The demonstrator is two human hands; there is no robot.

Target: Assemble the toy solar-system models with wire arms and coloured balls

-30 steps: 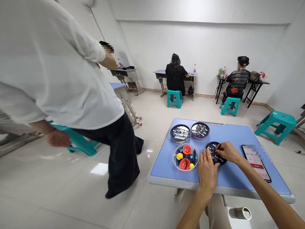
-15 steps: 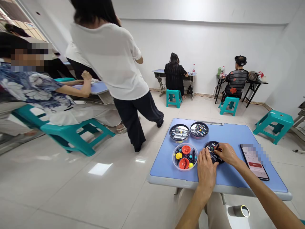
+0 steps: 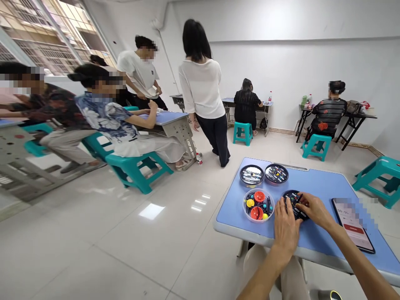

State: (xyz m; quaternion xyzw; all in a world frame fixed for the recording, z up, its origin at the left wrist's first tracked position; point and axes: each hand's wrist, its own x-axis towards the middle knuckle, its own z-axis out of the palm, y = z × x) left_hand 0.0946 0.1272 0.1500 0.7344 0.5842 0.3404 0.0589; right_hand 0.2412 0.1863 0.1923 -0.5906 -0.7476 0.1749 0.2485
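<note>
Black round disc (image 3: 294, 205) lies on blue table (image 3: 315, 180), towards the near edge and right of centre, under both hands. Left hand (image 3: 286, 227): fingers extended and slightly spread, resting against the disc's near-left rim; not clenched. Right hand (image 3: 315, 210): fingers curled inward at the disc's right side, fingertips pinching thin dark rod (image 3: 299, 198); the rod's lower end is hidden by the fingers, so contact with the disc cannot be confirmed.

Clear round tray (image 3: 258, 205) sits just left of the disc, holding red, yellow and blue pieces with dark rods; count too small to tell. Black round tin (image 3: 251, 175) and second black tin (image 3: 276, 173) stand side by side beyond the tray. Phone (image 3: 353, 227) lies right of the hands, its screen partly blurred.

Further left on the floor, person in white top (image 3: 200, 87) stands; person in floral shirt (image 3: 106, 121) sits at another desk. Two more people sit at far-wall desks, backs turned.
</note>
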